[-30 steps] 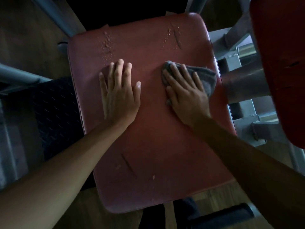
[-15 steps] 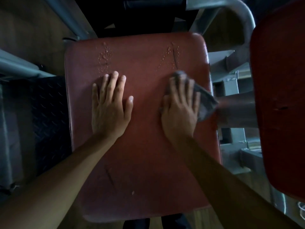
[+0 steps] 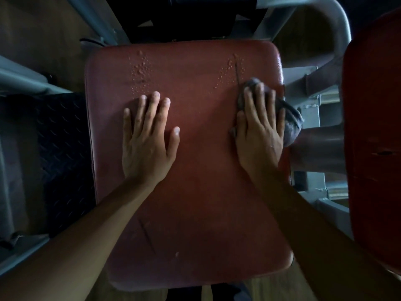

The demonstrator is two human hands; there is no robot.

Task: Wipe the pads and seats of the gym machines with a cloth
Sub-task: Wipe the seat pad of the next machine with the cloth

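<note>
Grey cloth [image 3: 290,126] under flat right grip [image 3: 259,135]

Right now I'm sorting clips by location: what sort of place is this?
Most likely a gym: a worn red padded seat beside a grey tubular steel frame, a black checker-plate panel on its left, and a second red pad at right.

Free: open seat [image 3: 206,192] is left between left hand [image 3: 147,144] and right hand [image 3: 259,135], and toward the near edge | Right: passage is blocked by a metal tube [image 3: 316,153] and a second pad [image 3: 373,148] just beside the seat
</note>
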